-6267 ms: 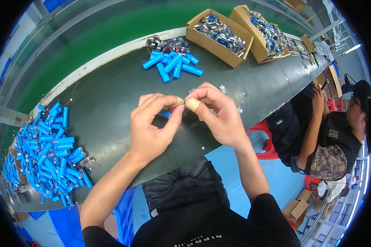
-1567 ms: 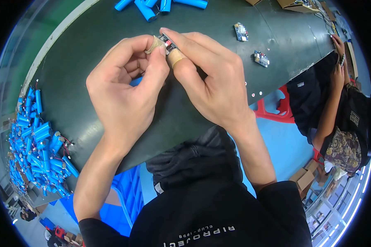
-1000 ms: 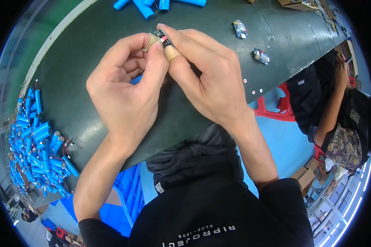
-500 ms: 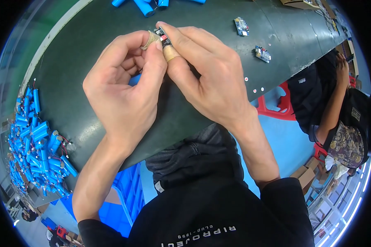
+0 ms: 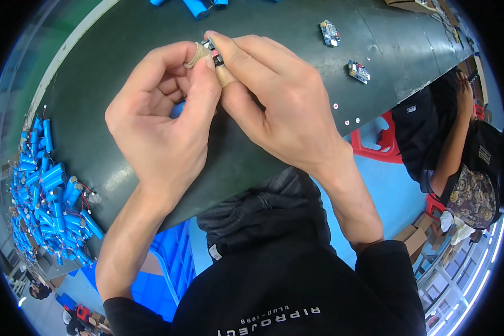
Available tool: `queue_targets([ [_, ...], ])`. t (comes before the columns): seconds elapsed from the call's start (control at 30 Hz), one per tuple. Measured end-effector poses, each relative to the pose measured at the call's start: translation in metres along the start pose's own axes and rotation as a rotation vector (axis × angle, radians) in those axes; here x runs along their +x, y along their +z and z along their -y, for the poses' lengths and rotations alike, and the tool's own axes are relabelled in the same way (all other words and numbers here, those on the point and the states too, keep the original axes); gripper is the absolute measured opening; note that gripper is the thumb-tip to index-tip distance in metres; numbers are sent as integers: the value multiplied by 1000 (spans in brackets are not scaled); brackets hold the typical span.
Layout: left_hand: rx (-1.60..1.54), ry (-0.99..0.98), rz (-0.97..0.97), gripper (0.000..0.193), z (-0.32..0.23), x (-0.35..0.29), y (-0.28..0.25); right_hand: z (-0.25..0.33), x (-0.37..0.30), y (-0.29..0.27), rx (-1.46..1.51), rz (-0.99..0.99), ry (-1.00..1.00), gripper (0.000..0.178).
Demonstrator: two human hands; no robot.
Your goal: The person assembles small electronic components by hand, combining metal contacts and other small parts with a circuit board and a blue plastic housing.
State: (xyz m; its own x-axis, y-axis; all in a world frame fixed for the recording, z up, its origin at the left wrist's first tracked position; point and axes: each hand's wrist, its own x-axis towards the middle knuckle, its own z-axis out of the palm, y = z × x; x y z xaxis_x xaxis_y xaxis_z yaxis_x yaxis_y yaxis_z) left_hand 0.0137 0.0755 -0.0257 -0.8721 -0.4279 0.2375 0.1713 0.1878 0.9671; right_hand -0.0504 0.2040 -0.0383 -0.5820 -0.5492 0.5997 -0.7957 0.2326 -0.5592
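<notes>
In front of me, above the dark green table, my right hand (image 5: 291, 103) grips a small circuit board (image 5: 215, 54) by its edge between thumb and fingers. A red part and black parts show on the board. My left hand (image 5: 159, 126) has its thumb and index finger pinched at the board's left side; whatever small piece lies between them is hidden. Tan wraps cover my left index fingertip and a digit of the right hand. A blue battery (image 5: 177, 110) peeks out behind my left palm; I cannot tell whether it is held or lying there.
A heap of blue wired batteries (image 5: 50, 196) covers the table's left end. Two circuit boards (image 5: 330, 33) lie at the far right, near several small round stickers (image 5: 347, 122). Beyond stand a red stool (image 5: 378, 143) and a seated person (image 5: 459, 151). A blue crate (image 5: 176, 260) is below.
Both hands have shifted slightly left together with the circuit board. The grip looks much the same, and the board is turned a little.
</notes>
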Motion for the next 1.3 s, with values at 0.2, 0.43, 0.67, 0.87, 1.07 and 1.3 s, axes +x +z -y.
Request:
queue_targets([
  [0.2, -69, 18, -3, 15, -8, 3, 3, -1, 3, -4, 74, -90, 21, 33],
  [0.43, -18, 146, 37, 16, 2, 5, 0, 3, 2, -4, 104, -129, 50, 35],
  [0.67, -60, 39, 16, 15, -4, 3, 1, 1, 4, -7, 51, -67, -1, 37],
  [0.87, -9, 279, 5, 17, 3, 8, 3, 6, 3, -4, 162, -182, 42, 35],
  [1.07, 9, 402, -19, 21, -1, 5, 1, 8, 4, -9, 148, -169, -26, 35],
  [1.3, 25, 464, -14, 20, -4, 8, 0, 10, 7, -12, 132, -153, -46, 35],
])
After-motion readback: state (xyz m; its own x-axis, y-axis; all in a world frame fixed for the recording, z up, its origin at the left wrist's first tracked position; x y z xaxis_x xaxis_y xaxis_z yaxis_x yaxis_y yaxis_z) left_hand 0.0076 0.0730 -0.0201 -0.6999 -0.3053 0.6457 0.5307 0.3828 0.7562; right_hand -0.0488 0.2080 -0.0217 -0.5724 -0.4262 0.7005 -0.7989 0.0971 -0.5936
